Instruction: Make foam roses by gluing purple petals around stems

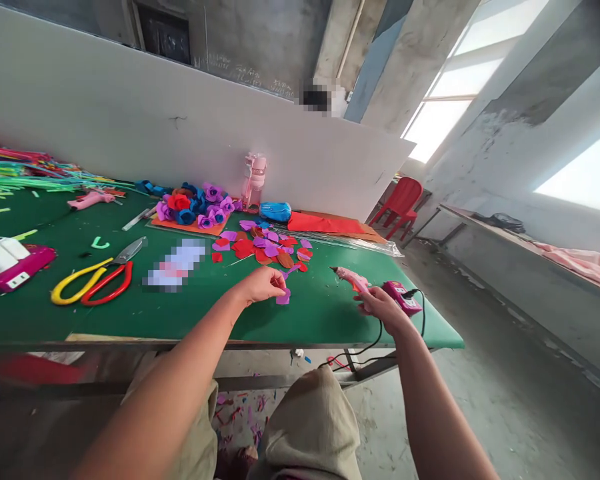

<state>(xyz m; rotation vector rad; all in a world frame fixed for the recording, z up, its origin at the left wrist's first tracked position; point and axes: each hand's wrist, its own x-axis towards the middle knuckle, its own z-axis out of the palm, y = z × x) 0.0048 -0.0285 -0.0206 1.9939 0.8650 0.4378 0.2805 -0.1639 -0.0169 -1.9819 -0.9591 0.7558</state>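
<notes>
Your left grip [264, 285] is pinched closed on a purple piece [283, 297] over the near middle of the green surface [320, 320]. To its right, your right grip [383, 308] is wrapped around a pink glue gun [354, 279], its nozzle pointing left. Loose petals [270, 249] lie just beyond your left grip; yellow-and-red-handled scissors [101, 280] rest well apart at left.
</notes>
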